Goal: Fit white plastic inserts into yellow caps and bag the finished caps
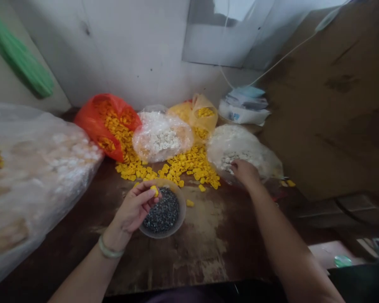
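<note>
Between the thumb and fingers of my left hand (pixel 137 206) is a small yellow plastic piece (pixel 154 191). That hand hovers at the left rim of a clear round bowl (pixel 180 219) filled with small dark beads (pixel 162 212). My right hand (pixel 244 171) reaches into the mouth of a clear plastic bag (pixel 240 141) of small white pieces (pixel 229 159). Its fingertips are bent together among them; whether a piece is between them is too small to tell. Loose yellow pieces (pixel 192 164) lie heaped behind the bowl.
A red bag (pixel 88 122) spills yellow pieces at the back left. Beside it are another clear bag (pixel 161 134) of white pieces and a yellow bag (pixel 208 111). A large filled plastic sack (pixel 44 176) crowds the left. Papers (pixel 244 105) are stacked by the wall.
</note>
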`<act>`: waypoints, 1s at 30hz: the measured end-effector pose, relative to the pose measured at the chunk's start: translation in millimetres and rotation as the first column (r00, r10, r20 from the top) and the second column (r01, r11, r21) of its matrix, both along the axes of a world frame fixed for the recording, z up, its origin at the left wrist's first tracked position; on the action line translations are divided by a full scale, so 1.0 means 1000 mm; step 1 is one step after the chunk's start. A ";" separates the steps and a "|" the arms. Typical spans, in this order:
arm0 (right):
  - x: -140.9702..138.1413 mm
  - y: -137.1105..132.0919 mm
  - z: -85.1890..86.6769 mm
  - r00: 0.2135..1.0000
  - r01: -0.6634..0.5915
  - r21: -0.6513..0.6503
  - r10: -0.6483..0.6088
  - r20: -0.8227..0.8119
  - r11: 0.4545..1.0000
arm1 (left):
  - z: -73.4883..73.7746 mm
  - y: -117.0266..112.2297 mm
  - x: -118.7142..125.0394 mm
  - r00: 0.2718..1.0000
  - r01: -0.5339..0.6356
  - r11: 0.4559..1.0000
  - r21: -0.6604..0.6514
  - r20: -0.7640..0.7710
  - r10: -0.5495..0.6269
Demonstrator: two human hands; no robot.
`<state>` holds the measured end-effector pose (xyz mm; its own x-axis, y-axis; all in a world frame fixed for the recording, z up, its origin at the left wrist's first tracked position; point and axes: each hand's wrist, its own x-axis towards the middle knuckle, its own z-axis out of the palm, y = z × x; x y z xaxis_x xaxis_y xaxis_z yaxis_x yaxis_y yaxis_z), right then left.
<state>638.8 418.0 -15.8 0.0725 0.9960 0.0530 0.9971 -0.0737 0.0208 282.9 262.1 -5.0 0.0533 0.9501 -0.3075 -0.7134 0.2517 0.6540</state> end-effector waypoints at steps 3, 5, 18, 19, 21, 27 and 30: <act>-0.001 -0.002 -0.001 1.000 -0.017 0.028 0.017 -0.005 0.999 | -0.002 0.000 0.000 0.999 0.007 0.999 0.054 0.047 -0.009; -0.001 -0.003 -0.003 1.000 -0.017 0.044 0.018 -0.012 0.999 | -0.004 0.000 0.000 0.998 0.012 0.994 0.106 0.060 -0.019; -0.115 -0.103 -0.015 0.679 -0.656 0.013 0.597 -0.427 0.755 | -0.011 -0.002 0.002 0.999 0.038 0.989 0.141 -0.007 -0.038; -0.125 -0.110 -0.019 0.690 -0.660 -0.045 0.581 -0.430 0.750 | -0.010 -0.003 0.003 0.999 0.037 0.989 0.143 -0.009 -0.036; -0.134 -0.116 -0.024 0.744 -0.625 -0.137 0.534 -0.402 0.768 | -0.007 -0.003 0.004 0.999 0.028 0.989 0.146 -0.025 -0.025; -0.115 -0.108 -0.024 0.725 -0.636 -0.139 0.526 -0.444 0.759 | -0.003 -0.004 0.007 1.000 0.011 0.985 0.173 0.016 -0.014; -0.109 -0.106 -0.022 0.674 -0.678 -0.107 0.558 -0.483 0.727 | -0.004 -0.004 0.007 1.000 0.014 0.991 0.136 0.021 -0.017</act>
